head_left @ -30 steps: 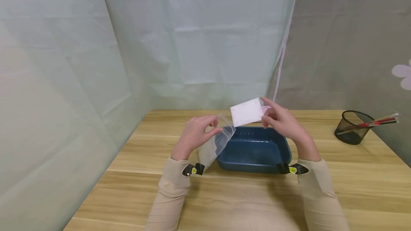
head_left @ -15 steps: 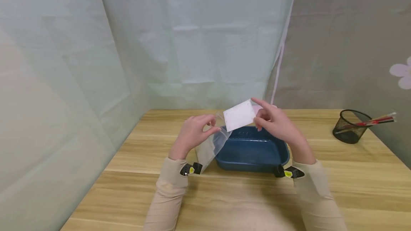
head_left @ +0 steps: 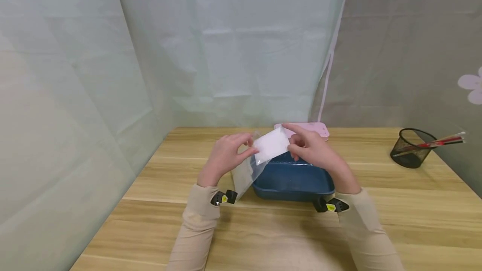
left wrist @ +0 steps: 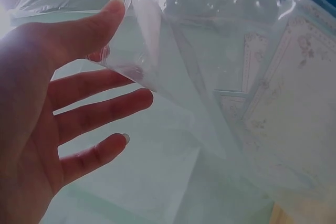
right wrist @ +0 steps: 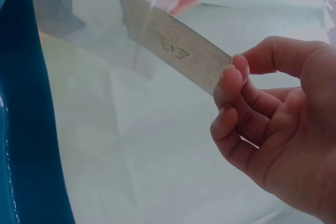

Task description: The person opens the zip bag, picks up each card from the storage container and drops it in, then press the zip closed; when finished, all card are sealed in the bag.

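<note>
**Hands slipping a card into a clear bag**

Left hand [head_left: 226, 157] pinches the top edge of a clear plastic bag [head_left: 248, 170] between thumb and forefinger, its other fingers spread loosely. Right hand [head_left: 310, 152] pinches a white card [head_left: 272, 144] (a faint butterfly print shows on it) with its left end at the bag's mouth. Both are held above the wooden table [head_left: 150, 187], over the left rim of a blue tray [head_left: 297, 181]. A pink box [head_left: 318, 129] lies just beyond, and a mesh pen cup [head_left: 412, 149] stands at far right.
</note>
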